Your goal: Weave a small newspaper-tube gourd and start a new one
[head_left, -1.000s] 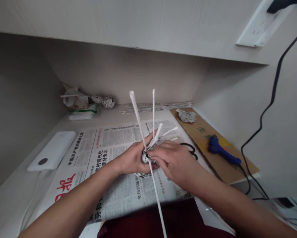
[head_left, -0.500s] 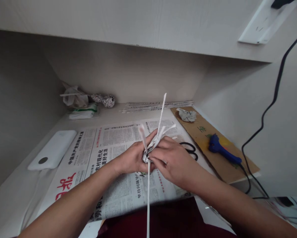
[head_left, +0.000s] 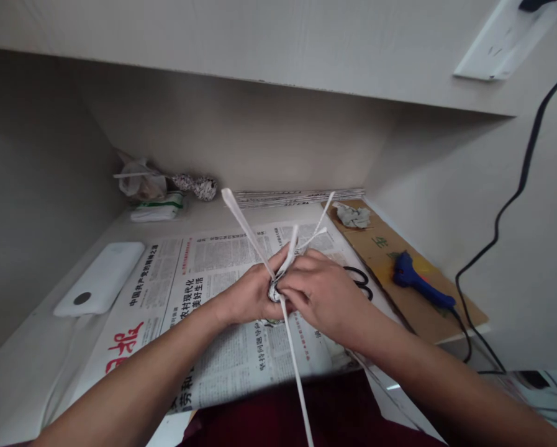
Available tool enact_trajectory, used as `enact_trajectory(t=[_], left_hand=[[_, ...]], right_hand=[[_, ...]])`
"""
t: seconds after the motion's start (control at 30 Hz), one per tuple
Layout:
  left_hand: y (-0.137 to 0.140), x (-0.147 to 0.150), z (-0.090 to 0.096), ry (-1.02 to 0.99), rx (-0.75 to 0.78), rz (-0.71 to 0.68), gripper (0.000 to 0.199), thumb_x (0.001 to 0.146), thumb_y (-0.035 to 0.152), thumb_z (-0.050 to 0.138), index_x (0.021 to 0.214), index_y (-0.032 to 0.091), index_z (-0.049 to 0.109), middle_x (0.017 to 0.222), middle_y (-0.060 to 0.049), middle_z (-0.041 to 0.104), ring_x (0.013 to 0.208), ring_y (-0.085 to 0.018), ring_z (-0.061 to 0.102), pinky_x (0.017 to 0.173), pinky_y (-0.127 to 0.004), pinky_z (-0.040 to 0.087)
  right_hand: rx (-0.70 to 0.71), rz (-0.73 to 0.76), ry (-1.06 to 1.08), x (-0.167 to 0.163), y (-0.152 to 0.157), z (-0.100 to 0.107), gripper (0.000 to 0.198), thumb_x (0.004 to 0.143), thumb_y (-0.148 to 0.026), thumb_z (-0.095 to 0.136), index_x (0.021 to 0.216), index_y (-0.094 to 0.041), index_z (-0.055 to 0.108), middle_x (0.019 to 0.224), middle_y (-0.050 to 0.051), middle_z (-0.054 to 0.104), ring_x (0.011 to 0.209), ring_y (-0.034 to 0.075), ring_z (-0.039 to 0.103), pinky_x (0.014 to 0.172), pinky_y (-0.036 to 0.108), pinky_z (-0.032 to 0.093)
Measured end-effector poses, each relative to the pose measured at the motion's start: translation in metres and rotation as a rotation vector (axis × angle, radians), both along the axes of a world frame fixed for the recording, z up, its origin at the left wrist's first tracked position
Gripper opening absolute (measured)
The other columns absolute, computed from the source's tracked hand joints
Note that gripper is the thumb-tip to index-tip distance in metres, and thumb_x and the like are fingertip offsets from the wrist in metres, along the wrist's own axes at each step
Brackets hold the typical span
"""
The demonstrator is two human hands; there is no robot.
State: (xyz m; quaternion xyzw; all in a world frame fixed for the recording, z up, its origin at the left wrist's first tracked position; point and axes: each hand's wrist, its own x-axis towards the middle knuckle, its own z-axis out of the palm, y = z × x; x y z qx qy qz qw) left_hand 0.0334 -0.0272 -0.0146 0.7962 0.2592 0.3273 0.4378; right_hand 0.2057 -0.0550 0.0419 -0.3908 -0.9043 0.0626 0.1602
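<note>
A small woven piece of rolled newspaper strips (head_left: 275, 292) is held between both hands above the spread newspaper (head_left: 226, 261). My left hand (head_left: 253, 293) is closed around its left side. From the right, my right hand (head_left: 322, 295) pinches at its edge, with the fingertips partly hidden. Several paper strips stick up out of the piece; one pale strip (head_left: 248, 233) leans to the upper left. Another long strip (head_left: 295, 366) runs from the piece down toward my body. Black scissor handles (head_left: 361, 279) show just beyond my right hand.
A blue glue gun (head_left: 420, 284) lies on cardboard (head_left: 446, 316) with a crumpled grey wad (head_left: 353, 215). At left is a white power bank (head_left: 100, 278). Paper sticks (head_left: 297, 198) line the back wall, near a woven paper item (head_left: 197, 185) and plastic bag (head_left: 141, 181).
A pale strip has swung out to the upper left, and the tall strip now leans right. The long lower strip slants further right. Both hands keep their hold.
</note>
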Motion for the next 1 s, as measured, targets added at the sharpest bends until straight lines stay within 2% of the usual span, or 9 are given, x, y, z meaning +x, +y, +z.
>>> enact_trajectory(t=[0.2, 0.33, 0.43, 0.53, 0.67, 0.73, 0.83, 0.9, 1.0], left_hand=[[0.000, -0.001, 0.001, -0.024, -0.015, 0.050, 0.107, 0.068, 0.022, 0.075, 0.152, 0.027, 0.009, 0.107, -0.005, 0.061, 0.084, -0.017, 0.059, 0.083, -0.035, 0.049], [0.000, -0.002, 0.002, -0.066, -0.049, 0.056, 0.109, 0.066, 0.025, 0.079, 0.152, 0.027, 0.010, 0.100, -0.004, 0.061, 0.077, -0.015, 0.057, 0.076, -0.032, 0.050], [-0.001, -0.002, 0.003, -0.088, -0.089, 0.038, 0.106, 0.070, 0.025, 0.076, 0.152, 0.028, 0.009, 0.097, -0.003, 0.062, 0.076, -0.015, 0.058, 0.076, -0.032, 0.051], [0.000, -0.001, 0.001, -0.044, -0.063, 0.060, 0.105, 0.070, 0.026, 0.076, 0.152, 0.028, 0.009, 0.103, -0.004, 0.063, 0.088, -0.020, 0.060, 0.085, -0.037, 0.049], [0.002, -0.001, -0.002, -0.058, -0.033, 0.058, 0.103, 0.070, 0.030, 0.076, 0.151, 0.030, 0.013, 0.111, -0.005, 0.061, 0.098, -0.023, 0.059, 0.090, -0.040, 0.047], [0.002, -0.002, -0.001, -0.085, -0.048, 0.065, 0.101, 0.071, 0.030, 0.075, 0.151, 0.030, 0.012, 0.114, -0.006, 0.060, 0.098, -0.023, 0.059, 0.090, -0.040, 0.048], [0.003, -0.004, 0.000, -0.103, -0.080, 0.046, 0.102, 0.072, 0.027, 0.075, 0.151, 0.030, 0.010, 0.115, -0.008, 0.059, 0.093, -0.021, 0.059, 0.086, -0.039, 0.049], [0.004, -0.005, 0.000, -0.100, -0.098, 0.013, 0.100, 0.074, 0.025, 0.072, 0.151, 0.030, 0.009, 0.109, -0.007, 0.062, 0.085, -0.018, 0.060, 0.082, -0.037, 0.051], [0.003, -0.004, 0.000, -0.099, -0.101, -0.004, 0.097, 0.075, 0.022, 0.071, 0.151, 0.028, 0.011, 0.107, -0.007, 0.062, 0.087, -0.019, 0.060, 0.084, -0.039, 0.050]], right_hand=[[-0.114, 0.065, -0.010, 0.009, -0.011, 0.019, 0.022, 0.091, -0.019, 0.048, 0.090, -0.019, 0.070, 0.091, 0.007, 0.056, 0.089, 0.020, 0.045, 0.084, 0.033, 0.038], [-0.124, 0.071, -0.010, 0.013, -0.014, 0.024, 0.020, 0.091, -0.028, 0.053, 0.099, -0.020, 0.069, 0.094, 0.007, 0.055, 0.094, 0.021, 0.043, 0.084, 0.033, 0.037], [-0.119, 0.043, -0.028, 0.012, -0.011, 0.021, 0.021, 0.088, -0.040, 0.059, 0.089, -0.022, 0.069, 0.086, 0.006, 0.053, 0.089, 0.022, 0.042, 0.079, 0.033, 0.037], [-0.090, 0.019, -0.023, 0.005, -0.008, 0.016, 0.035, 0.082, -0.054, 0.061, 0.069, -0.021, 0.065, 0.080, 0.005, 0.052, 0.087, 0.022, 0.041, 0.077, 0.035, 0.035], [-0.041, -0.001, -0.003, -0.001, -0.006, 0.011, 0.039, 0.079, -0.055, 0.064, 0.063, -0.019, 0.062, 0.088, 0.007, 0.055, 0.094, 0.025, 0.042, 0.080, 0.038, 0.035], [-0.067, 0.006, 0.016, 0.003, -0.005, 0.014, 0.029, 0.080, -0.048, 0.066, 0.070, -0.020, 0.066, 0.094, 0.007, 0.056, 0.097, 0.025, 0.044, 0.082, 0.039, 0.036], [-0.112, 0.036, 0.120, 0.014, -0.003, 0.023, 0.013, 0.086, -0.030, 0.061, 0.095, -0.026, 0.070, 0.103, 0.005, 0.060, 0.104, 0.023, 0.048, 0.088, 0.039, 0.038], [-0.098, -0.041, 0.264, 0.019, -0.002, 0.028, 0.022, 0.087, -0.025, 0.059, 0.107, -0.029, 0.066, 0.104, 0.003, 0.063, 0.102, 0.021, 0.053, 0.087, 0.037, 0.040], [-0.131, -0.183, 0.475, 0.015, -0.003, 0.027, 0.038, 0.080, -0.030, 0.069, 0.116, -0.028, 0.060, 0.096, 0.001, 0.066, 0.085, 0.017, 0.058, 0.073, 0.031, 0.045]])
